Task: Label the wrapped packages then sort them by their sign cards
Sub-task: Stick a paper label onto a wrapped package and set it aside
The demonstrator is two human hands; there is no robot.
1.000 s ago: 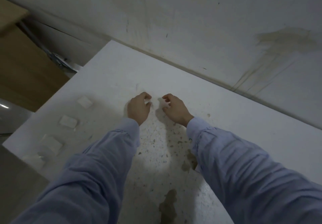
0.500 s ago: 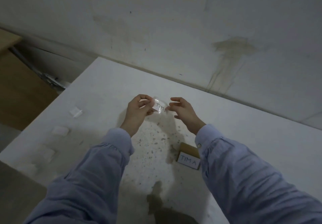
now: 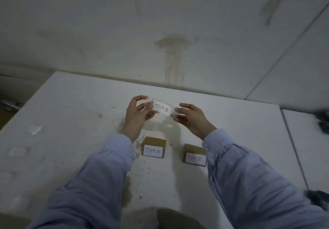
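Sleeves (image 3: 99,184): light blue, both reaching forward over worktop (image 3: 240,121).
TIM A sign card (image 3: 153,151): standing on worktop between the forearms, text readable.
Second sign card (image 3: 195,158): just right of it, apart, edge behind right cuff; writing blurred, cannot confirm letters.
Wrapped packages (image 3: 34,129): small, pale, loose row down left side of worktop, well apart from cards, none in hand.
Left hand (image 3: 138,114): raised over worktop, pinching left end of label (image 3: 162,108).
Right hand (image 3: 191,117): pinching right end, thumb against fingertips.
Label: white slip reading TIM B, held flat between both hands, in the air beyond the cards.
Step in hand: probably carrying label to a package.
Doing it well: keep slip taut, no folding onto itself, set one end down first, smooth across, text up; then sort to matching card.
Wall (image 3: 170,43): stained, behind worktop.
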